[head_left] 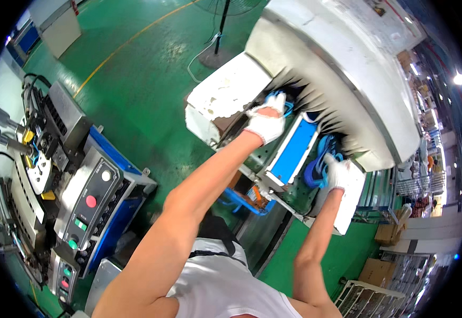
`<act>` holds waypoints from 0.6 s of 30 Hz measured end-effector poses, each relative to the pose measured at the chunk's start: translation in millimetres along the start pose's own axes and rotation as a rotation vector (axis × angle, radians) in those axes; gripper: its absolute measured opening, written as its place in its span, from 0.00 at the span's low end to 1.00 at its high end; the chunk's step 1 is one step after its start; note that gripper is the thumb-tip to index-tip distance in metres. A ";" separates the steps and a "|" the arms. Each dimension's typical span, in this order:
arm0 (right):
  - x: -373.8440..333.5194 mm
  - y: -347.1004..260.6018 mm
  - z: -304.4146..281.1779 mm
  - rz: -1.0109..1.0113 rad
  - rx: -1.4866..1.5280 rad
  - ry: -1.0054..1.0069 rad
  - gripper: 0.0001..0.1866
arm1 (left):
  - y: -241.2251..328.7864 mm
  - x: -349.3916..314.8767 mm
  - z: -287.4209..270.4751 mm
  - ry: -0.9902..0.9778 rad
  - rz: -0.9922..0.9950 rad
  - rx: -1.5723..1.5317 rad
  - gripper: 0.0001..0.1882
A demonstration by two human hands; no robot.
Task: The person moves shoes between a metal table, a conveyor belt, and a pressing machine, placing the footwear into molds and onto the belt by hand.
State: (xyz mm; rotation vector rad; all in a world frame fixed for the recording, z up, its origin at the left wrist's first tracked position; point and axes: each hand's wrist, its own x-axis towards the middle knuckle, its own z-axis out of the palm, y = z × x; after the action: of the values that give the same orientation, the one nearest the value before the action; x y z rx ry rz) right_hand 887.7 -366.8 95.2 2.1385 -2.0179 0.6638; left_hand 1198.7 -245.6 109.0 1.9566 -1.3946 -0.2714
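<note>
My left hand, in a white glove, reaches to the dark fringe at the mouth of a large pale machine. Its fingers close around blue strands that look like laces; the rest of that piece is hidden. At the right side of the same opening, my gloved right hand grips a blue shoe upper with loose looped laces, partly covered by the fingers. Between my hands lies a long white-edged block with a blue top. The black bristle fringe hangs over the opening.
White side plates flank the opening, with the curved machine hood above. On the left stands a machine with a button panel. A fan stand is on the green floor, and a blue basket sits below the opening.
</note>
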 end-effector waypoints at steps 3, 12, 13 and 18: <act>32.2 -80.6 -33.6 0.041 0.145 -0.480 0.44 | -37.5 19.5 -3.9 0.092 0.050 -0.203 0.39; -271.6 -219.3 -25.7 -0.462 1.205 -1.063 0.28 | -126.7 -397.3 -43.7 0.130 -0.507 -0.237 0.23; -321.9 -230.9 -9.0 -0.476 1.070 -1.418 0.29 | -158.0 -470.6 -36.3 0.104 -0.719 -0.234 0.21; -506.9 -268.0 -20.0 -1.434 0.401 -1.742 0.35 | -129.2 -888.7 -73.6 0.127 -1.431 0.738 0.17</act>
State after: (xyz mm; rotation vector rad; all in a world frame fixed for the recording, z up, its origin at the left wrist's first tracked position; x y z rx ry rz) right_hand 1138.8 132.9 -33.1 3.7046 0.5293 -1.4614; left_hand 982.4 598.7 -119.5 3.1998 0.3134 -0.2519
